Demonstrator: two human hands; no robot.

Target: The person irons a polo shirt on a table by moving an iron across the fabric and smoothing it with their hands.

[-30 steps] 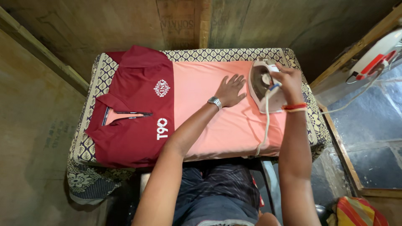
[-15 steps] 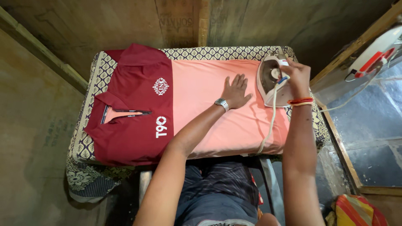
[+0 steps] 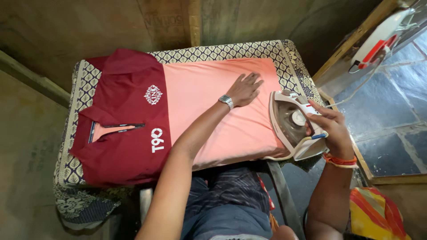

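A polo shirt (image 3: 200,102), maroon at the collar end and salmon pink below, lies flat on a small table covered with a patterned cloth (image 3: 284,53). My left hand (image 3: 245,89), a watch on its wrist, presses flat on the pink part with fingers spread. My right hand (image 3: 330,129) grips the handle of a white and brown electric iron (image 3: 291,124), which sits at the shirt's right hem, near the table's front right corner. An orange band circles the right wrist.
A second white and red iron (image 3: 373,44) rests on a glass-topped surface at the upper right, with a cord trailing from it. Wooden walls stand behind the table. A striped orange cloth (image 3: 378,213) lies at the lower right. My knees are under the table's front edge.
My right hand has drawn the iron from the far right edge of the shirt toward me, down to the near right corner. The left hand stays pressed on the pink fabric.
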